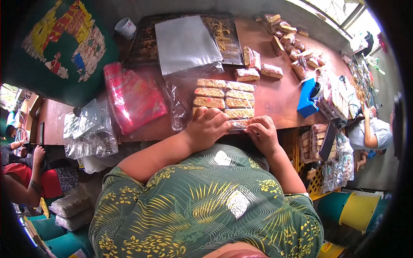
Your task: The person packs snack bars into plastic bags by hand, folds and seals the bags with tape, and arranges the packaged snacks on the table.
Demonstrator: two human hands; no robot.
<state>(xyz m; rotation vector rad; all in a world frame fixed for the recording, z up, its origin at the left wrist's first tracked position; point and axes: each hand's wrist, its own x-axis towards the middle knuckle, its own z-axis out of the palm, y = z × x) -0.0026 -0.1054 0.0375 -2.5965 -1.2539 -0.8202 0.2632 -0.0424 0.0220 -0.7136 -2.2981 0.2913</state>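
Note:
In front of my body lies a clear plastic bag (178,116) holding two columns of wrapped crumbly bars (240,103). My left hand (211,123) is closed at the bag's near edge, its fingers curled over the plastic beside the lowest bars. My right hand (263,132) pinches the near right edge of the same bag between thumb and fingers. The bag lies flat near the table's front edge. My fingers partly hide its nearest row.
A stack of clear sheets (187,43) rests on a dark tray (230,38) behind. Red plastic packaging (133,96) lies left. Loose wrapped bars (299,49) and a blue tape dispenser (306,99) are to the right. Other people sit at both sides.

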